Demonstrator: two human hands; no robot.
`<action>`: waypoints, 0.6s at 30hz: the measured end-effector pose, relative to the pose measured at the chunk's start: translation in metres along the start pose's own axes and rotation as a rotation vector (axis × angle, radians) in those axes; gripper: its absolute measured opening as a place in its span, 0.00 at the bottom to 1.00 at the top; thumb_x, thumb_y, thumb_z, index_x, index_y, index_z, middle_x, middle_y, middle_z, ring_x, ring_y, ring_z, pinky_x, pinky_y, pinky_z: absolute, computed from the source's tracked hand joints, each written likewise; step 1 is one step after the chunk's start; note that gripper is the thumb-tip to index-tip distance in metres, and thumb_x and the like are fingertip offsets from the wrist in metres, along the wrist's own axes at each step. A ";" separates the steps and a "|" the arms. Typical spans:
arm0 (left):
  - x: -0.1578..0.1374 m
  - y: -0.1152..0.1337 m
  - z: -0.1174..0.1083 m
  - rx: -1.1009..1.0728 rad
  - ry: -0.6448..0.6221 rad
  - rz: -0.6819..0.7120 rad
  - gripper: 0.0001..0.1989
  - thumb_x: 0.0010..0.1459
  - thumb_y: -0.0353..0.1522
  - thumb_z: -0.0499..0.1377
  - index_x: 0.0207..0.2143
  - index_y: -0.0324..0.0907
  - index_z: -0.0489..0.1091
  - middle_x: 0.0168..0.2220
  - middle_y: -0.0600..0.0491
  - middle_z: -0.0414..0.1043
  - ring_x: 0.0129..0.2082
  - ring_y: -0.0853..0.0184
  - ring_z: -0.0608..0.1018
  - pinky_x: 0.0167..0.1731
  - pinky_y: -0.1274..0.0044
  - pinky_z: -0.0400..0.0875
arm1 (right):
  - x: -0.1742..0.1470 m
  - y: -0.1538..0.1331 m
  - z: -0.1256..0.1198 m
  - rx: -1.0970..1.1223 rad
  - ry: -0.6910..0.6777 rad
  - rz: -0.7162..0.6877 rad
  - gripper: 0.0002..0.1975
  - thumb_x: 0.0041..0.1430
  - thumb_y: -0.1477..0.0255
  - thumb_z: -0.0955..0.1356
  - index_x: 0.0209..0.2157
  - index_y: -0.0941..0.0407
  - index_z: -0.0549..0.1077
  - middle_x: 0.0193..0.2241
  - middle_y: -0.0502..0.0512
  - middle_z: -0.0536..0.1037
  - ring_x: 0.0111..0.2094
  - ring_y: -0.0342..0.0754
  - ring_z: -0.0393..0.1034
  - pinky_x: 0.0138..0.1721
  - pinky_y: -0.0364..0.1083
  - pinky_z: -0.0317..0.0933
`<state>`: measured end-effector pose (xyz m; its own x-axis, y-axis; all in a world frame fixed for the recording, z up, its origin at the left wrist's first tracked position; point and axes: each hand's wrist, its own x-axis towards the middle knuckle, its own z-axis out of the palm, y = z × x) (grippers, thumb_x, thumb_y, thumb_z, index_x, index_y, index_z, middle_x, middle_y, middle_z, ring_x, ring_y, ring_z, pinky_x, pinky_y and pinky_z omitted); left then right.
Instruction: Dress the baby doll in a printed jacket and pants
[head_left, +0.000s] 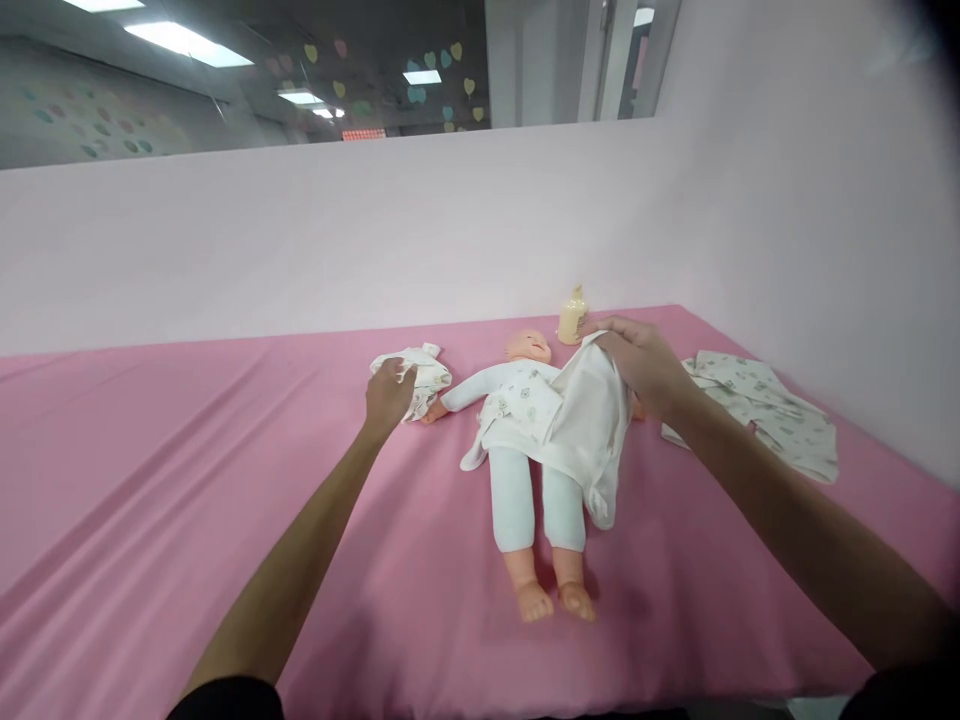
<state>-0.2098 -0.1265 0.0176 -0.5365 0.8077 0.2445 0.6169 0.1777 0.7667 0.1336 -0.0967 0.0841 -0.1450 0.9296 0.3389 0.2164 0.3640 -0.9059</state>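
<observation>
A baby doll [514, 535] lies on its back on the pink sheet, feet towards me. It wears pale long sleeves and leggings, with a white printed baby top [523, 400] over its chest. My right hand [637, 360] pinches the edge of the top's white front panel, raised on the doll's right-hand side in view. That cloth hides the doll's arm there, except part of its hand. My left hand [388, 393] is beside the doll's other hand, at a bunched printed cloth [427, 372]. Its thumb and fingers are apart; whether they touch the cloth is unclear.
A pump bottle [573, 318] of pale yellow stands behind the doll's head. Printed baby clothing [780, 415] lies spread at the right. The pink sheet [187, 450] covers the table, which meets white walls at the back and right. A window is above the back wall.
</observation>
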 end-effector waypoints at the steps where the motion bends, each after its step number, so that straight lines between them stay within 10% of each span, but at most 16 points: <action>1: 0.014 -0.010 0.005 0.051 0.057 -0.007 0.29 0.60 0.40 0.59 0.60 0.34 0.62 0.64 0.33 0.58 0.64 0.44 0.61 0.60 0.54 0.58 | -0.003 -0.001 0.000 -0.004 -0.007 -0.011 0.13 0.54 0.69 0.65 0.37 0.54 0.80 0.28 0.52 0.75 0.28 0.47 0.65 0.29 0.45 0.58; 6: 0.063 -0.040 0.037 0.357 0.055 -0.042 0.47 0.52 0.49 0.64 0.67 0.39 0.50 0.70 0.30 0.35 0.69 0.34 0.41 0.56 0.39 0.47 | -0.017 -0.007 0.002 -0.040 -0.069 -0.035 0.14 0.57 0.68 0.64 0.40 0.53 0.80 0.19 0.48 0.66 0.23 0.46 0.60 0.26 0.45 0.56; 12: 0.085 -0.046 0.049 0.112 -0.012 0.035 0.38 0.42 0.54 0.66 0.46 0.33 0.69 0.64 0.29 0.53 0.67 0.30 0.45 0.54 0.38 0.45 | -0.021 0.000 0.001 -0.083 -0.056 0.035 0.15 0.59 0.68 0.63 0.41 0.52 0.80 0.22 0.49 0.68 0.22 0.43 0.57 0.23 0.43 0.52; 18: 0.088 -0.048 0.028 0.011 0.038 0.102 0.22 0.45 0.46 0.65 0.30 0.38 0.64 0.50 0.41 0.68 0.60 0.43 0.64 0.57 0.50 0.55 | -0.017 0.003 -0.003 -0.063 -0.045 0.063 0.14 0.59 0.68 0.63 0.41 0.51 0.80 0.24 0.49 0.69 0.23 0.43 0.58 0.21 0.42 0.50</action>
<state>-0.2707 -0.0479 -0.0146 -0.4915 0.8003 0.3435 0.6758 0.1016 0.7301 0.1397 -0.1115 0.0768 -0.1725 0.9476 0.2688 0.2865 0.3094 -0.9067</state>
